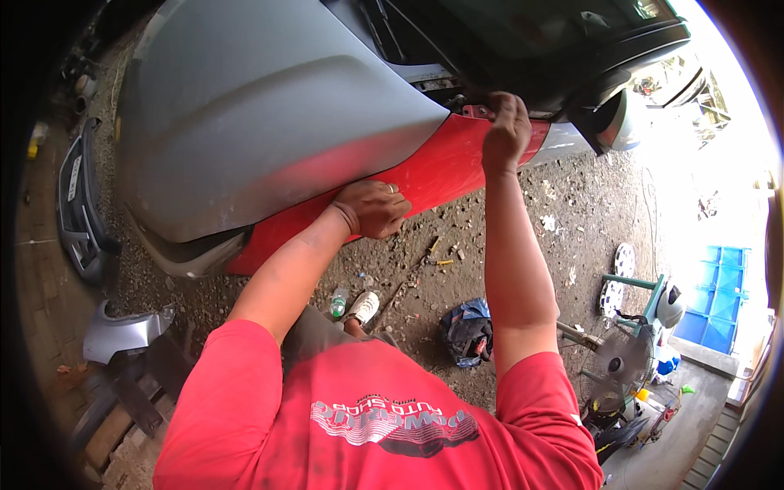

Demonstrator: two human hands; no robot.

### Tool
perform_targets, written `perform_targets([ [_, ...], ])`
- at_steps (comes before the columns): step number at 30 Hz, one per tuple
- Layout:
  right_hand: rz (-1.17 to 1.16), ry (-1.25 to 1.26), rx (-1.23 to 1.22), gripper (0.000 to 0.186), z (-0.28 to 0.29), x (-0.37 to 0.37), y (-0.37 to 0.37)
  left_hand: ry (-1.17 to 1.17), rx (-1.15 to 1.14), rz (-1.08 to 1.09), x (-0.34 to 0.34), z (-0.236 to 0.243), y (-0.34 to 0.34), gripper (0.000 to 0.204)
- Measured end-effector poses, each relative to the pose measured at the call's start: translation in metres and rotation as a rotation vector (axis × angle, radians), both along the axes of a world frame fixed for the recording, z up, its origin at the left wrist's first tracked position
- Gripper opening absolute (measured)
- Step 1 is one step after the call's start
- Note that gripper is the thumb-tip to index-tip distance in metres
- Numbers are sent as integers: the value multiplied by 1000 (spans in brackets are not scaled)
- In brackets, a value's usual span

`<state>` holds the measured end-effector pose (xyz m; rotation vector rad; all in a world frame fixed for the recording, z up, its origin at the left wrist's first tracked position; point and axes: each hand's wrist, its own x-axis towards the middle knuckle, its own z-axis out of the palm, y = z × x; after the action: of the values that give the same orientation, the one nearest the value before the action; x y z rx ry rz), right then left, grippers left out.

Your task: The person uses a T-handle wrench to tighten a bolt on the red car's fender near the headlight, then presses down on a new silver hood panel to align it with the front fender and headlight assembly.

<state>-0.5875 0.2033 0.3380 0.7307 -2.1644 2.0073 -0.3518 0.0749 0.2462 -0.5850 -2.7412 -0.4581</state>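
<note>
the left hand lies curled over the lower edge of the long red sheet-metal car fender, fingers wrapped on it. the right hand pinches the fender's upper rear corner, closed around it, beside the grey car hood. below, the gravel ground lies open, with a plastic bottle near the white shoe

Harsh daylight blows out the right side; fisheye bends and darkens the rim.
</note>
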Motion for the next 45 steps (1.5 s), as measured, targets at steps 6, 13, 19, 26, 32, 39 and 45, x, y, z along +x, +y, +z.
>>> perform_targets([
  [6,-86,-419,87,26,-63,77,126,-33,110,210,5,30,26,17],
  [13,-165,-436,447,21,-165,171,204,234,55,663,-63,95,-20,48],
  [19,-172,-235,427,19,-96,150,155,20,-121,564,-127,97,-55,54],
  [26,-274,161,315,14,-40,79,88,21,-108,547,-143,92,-44,41],
  [32,-327,398,381,16,-18,19,20,84,-161,518,-143,90,-47,33],
  [39,-288,485,500,17,-35,-6,-17,54,-147,485,-142,91,-45,44],
  [45,-277,485,551,17,-29,-5,-19,17,-238,430,-135,95,-51,48],
])
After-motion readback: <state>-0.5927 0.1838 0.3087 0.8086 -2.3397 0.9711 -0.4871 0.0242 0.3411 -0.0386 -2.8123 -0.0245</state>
